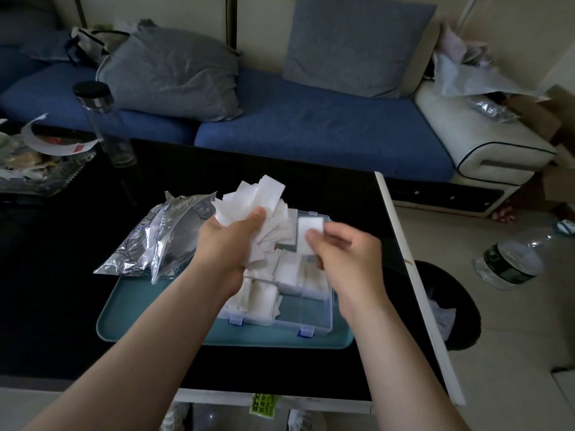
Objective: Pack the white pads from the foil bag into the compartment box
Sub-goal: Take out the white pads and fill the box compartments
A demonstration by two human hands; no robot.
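- Above the compartment box (308,320), the left hand (227,244) grips a loose bunch of white pads (258,200) — fingers curled round them.
- Beside it, the right hand (342,253) pinches a single pad (306,233).
- More pads lie in the box's compartments.
- Just left of the box lies the foil bag (155,241), partly on the teal tray (130,321).

A messy bunch of white pads (255,206) sits in the left hand (230,244) over the clear, partly filled compartment box (311,320). The right hand (342,253) pinches a single pad (306,234). The crumpled foil bag (155,241) lies just left of the box.
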